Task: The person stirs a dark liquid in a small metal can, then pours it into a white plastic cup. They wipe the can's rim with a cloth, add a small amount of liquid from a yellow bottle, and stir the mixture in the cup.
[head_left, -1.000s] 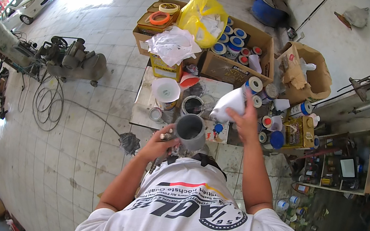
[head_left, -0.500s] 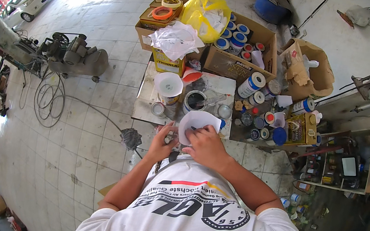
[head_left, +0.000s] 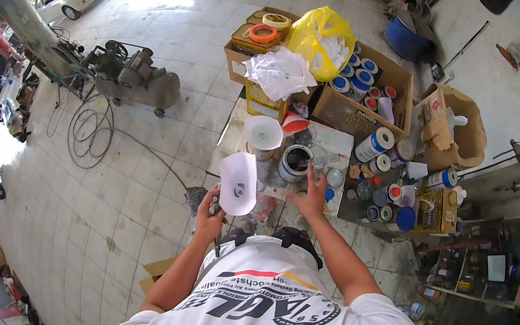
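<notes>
My left hand [head_left: 210, 214] is wrapped round a metal tool that looks like a spray gun [head_left: 215, 207], most of it hidden by my fingers. Above it sits a white paper funnel [head_left: 229, 178] with a dark patch inside. My right hand [head_left: 310, 199] holds nothing, fingers spread, just beside an open can [head_left: 283, 168] of dark liquid on the worktable. A clear container [head_left: 319, 157] stands next to that can, close to my fingertips. Left of the can, another white paper funnel [head_left: 263, 133] rests on top of a can.
A yellow thinner tin [head_left: 262, 103] topped with crumpled white paper stands behind. Cardboard boxes [head_left: 333, 111] of cans and a yellow plastic bag [head_left: 315, 28] fill the back. Several paint cans [head_left: 375, 144] crowd the right. A compressor [head_left: 140, 82] and a hose [head_left: 158, 161] lie left.
My right hand has let go of the paper funnel and reached forward to the right, opening beside the can. The funnel now sits at my left hand, moved left.
</notes>
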`<state>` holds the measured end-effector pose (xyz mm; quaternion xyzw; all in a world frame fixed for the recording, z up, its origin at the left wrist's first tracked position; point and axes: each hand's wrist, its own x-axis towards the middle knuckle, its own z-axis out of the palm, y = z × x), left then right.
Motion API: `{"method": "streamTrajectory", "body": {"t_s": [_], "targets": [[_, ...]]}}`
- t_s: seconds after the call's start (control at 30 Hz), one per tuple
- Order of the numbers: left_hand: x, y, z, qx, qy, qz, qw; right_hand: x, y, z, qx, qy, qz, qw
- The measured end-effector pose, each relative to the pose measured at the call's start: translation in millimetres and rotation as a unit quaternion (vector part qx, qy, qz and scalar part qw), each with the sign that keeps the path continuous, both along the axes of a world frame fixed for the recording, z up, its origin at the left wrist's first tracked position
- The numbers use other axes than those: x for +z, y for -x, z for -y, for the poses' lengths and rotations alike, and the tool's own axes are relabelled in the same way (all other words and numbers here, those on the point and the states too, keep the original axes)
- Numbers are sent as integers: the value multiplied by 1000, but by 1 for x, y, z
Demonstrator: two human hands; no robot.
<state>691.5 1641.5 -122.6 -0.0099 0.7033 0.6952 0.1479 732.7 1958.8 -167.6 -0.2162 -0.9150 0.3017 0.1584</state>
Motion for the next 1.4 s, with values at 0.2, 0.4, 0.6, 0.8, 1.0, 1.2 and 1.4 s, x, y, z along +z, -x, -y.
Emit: {"method": "streamTrajectory", "body": {"t_s": [0.2, 0.4, 0.6, 0.8, 1.0, 1.2, 1.4], "targets": [[-1, 7, 21, -4, -18, -4, 1000, -40, 63, 5, -50, 108, -46, 992], [10, 16, 23, -12, 37, -42, 998, -15, 52, -8, -44, 68, -85, 993], [13, 23, 22, -39, 81, -105, 990, 98, 39, -15, 49, -2, -164, 985], [36, 40, -3, -164, 98, -115, 975, 229, 38, -26, 132, -93, -161, 974], [40, 48, -32, -194, 113, -178, 958, 299, 32, -15, 172, -172, -102, 965], [54, 56, -48, -217, 107, -180, 953, 317, 32, -8, 242, -293, -152, 912], [66, 54, -56, -213, 60, -46, 974, 314, 26, -14, 206, -213, -130, 946]]}}
